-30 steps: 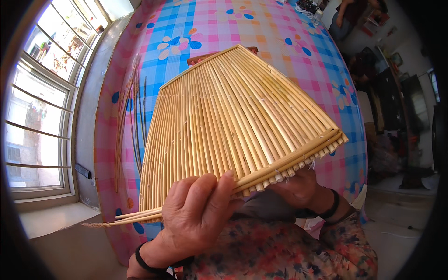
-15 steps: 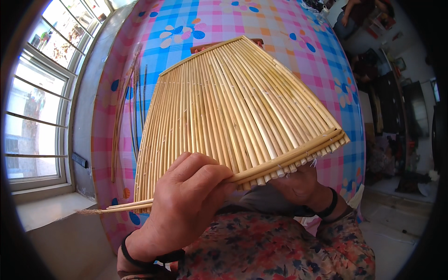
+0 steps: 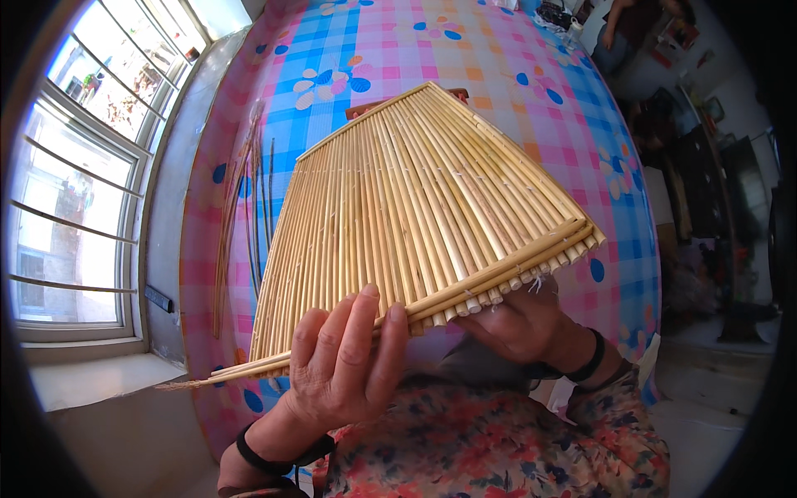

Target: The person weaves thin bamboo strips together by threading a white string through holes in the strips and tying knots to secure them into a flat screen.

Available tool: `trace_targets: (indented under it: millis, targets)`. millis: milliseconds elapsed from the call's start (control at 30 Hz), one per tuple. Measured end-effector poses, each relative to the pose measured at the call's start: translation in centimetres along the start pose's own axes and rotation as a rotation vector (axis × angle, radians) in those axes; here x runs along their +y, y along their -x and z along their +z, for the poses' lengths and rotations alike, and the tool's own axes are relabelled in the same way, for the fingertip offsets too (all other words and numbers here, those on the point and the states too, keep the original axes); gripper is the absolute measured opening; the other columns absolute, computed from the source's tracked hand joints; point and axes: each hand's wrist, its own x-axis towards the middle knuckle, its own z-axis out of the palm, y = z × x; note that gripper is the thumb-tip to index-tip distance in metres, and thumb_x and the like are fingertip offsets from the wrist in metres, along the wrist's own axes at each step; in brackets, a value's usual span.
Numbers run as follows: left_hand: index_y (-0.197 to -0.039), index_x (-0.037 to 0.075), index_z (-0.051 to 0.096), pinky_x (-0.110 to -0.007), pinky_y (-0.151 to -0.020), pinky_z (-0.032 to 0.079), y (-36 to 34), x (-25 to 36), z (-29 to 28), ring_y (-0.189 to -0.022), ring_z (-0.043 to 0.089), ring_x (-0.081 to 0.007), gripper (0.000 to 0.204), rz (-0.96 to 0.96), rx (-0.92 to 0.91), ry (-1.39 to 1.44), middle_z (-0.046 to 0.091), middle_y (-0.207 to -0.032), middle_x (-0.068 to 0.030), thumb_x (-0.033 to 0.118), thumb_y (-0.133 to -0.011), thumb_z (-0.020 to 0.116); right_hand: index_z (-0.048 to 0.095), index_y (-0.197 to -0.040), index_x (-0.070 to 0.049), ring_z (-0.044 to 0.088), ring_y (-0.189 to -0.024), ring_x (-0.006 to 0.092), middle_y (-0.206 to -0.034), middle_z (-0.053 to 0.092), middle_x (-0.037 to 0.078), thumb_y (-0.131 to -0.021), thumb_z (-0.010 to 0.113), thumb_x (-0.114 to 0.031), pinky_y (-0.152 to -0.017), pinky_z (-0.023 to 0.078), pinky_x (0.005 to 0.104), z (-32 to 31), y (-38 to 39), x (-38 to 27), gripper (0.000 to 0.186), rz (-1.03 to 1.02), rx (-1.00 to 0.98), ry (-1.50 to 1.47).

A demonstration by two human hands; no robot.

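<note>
The fingers of the left hand [image 3: 336, 365] have straightened along the near edge of the stalk mat [image 3: 398, 207] since half a second ago, loosely holding it. The mat slants above the checked tablecloth [image 3: 390, 54]; the right hand [image 3: 523, 324] is under that edge, its grip hidden, so I cannot tell. Loose stalks [image 3: 235, 224] lie left

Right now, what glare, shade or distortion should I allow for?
Head view, left: daylight glare washes out the window, and its bars bow with the fisheye; head view, right: the room is dim; head view, centre: the right hand is shaded beneath the reed panel.
</note>
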Motion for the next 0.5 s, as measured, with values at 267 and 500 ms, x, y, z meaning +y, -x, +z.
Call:
trace_targets:
  millis: [267,500]
  targets:
    - [-0.118,-0.012,0.052,-0.040,-0.066,0.053,-1.6,-1.2,0.1,-0.081,0.064,-0.0335,0.042,-0.098,0.017,0.034,0.062,-0.100,-0.0218,0.006,-0.084,0.069,0.057,-0.076,-0.007,0.057,-0.059,0.0222,-0.075,0.055,0.009,-0.077,0.070,-0.016,-0.047,0.046,0.0315,-0.6,-4.1,1.0,0.016,-0.142,0.045,0.203]
    - [-0.124,-0.007,0.050,-0.039,-0.062,0.052,-1.6,-2.2,0.0,-0.076,0.063,-0.0311,0.051,-0.152,0.063,0.057,0.064,-0.101,-0.0183,0.008,-0.081,0.074,0.055,-0.076,-0.004,0.058,-0.071,0.0245,-0.077,0.052,0.010,-0.069,0.066,-0.009,-0.060,0.049,0.0348,-2.2,-6.2,2.3,0.014,-0.298,-0.099,0.090]
